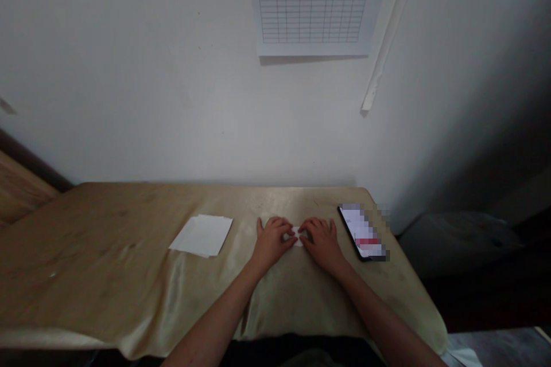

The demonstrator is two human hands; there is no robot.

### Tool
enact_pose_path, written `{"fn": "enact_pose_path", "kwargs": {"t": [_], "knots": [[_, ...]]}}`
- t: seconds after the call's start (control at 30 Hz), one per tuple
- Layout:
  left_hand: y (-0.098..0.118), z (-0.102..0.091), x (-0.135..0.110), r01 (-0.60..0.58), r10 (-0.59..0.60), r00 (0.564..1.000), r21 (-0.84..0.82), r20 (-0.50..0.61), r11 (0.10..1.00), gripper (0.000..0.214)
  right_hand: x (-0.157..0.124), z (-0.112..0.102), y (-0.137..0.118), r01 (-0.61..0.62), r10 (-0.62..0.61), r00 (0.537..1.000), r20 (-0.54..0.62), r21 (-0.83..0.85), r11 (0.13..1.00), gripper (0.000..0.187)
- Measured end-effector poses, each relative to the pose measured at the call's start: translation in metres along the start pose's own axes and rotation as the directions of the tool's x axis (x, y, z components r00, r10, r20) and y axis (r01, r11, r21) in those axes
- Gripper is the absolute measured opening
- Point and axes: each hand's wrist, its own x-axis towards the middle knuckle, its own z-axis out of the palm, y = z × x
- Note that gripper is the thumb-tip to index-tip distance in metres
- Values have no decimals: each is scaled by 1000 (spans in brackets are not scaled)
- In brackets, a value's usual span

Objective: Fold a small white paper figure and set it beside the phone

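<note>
Between my two hands, a small piece of white paper lies at the tabletop, partly hidden by my fingers. My left hand pinches its left side with thumb and index finger. On the opposite side, my right hand grips the paper the same way, fingertips close to those of the left. To the left of my left hand rests a loose stack of white paper sheets, their edges not quite lined up. A phone with its screen lit lies right of my right hand, part of it blurred out.
A shiny beige cloth with wrinkles covers the table, which stands against a white wall. A printed grid sheet hangs above. Brown wood shows at far left. Past the table's right edge sits a dim greyish bundle.
</note>
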Motion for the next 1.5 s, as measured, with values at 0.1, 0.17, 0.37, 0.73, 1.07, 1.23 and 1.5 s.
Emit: {"fn": "enact_pose_path", "kwargs": {"t": [0.1, 0.17, 0.37, 0.73, 1.07, 1.23, 1.5], "knots": [[0, -1, 0, -8, 8, 1000, -4, -3, 1000, 6, 1, 0, 0, 0, 0, 1000, 9, 5, 1000, 15], [0, 0, 0, -12, 12, 1000, -5, -8, 1000, 7, 1, 0, 0, -6, 6, 1000, 14, 1, 1000, 16], [0, 1, 0, 1, -1, 1000, -3, -13, 1000, 5, 1, -1, -1, -14, 14, 1000, 17, 1, 1000, 18], [2, 4, -1, 25, -25, 1000, 3, -12, 1000, 6, 1, -1, 4, 4, -5, 999, 46, 21, 1000, 22], [3, 9, 0, 41, -41, 999, 7, -31, 999, 13, -1, 1, 2, 29, -28, 999, 20, -46, 999, 19], [2, 10, 2, 59, -59, 998, 12, -28, 998, 11, 0, 1, 1, 23, -21, 999, 38, -66, 998, 20], [0, 2, 2, 64, -64, 998, 11, 22, 998, 6, 1, -3, 7, 30, -29, 996, 86, -5, 1000, 24]]}}
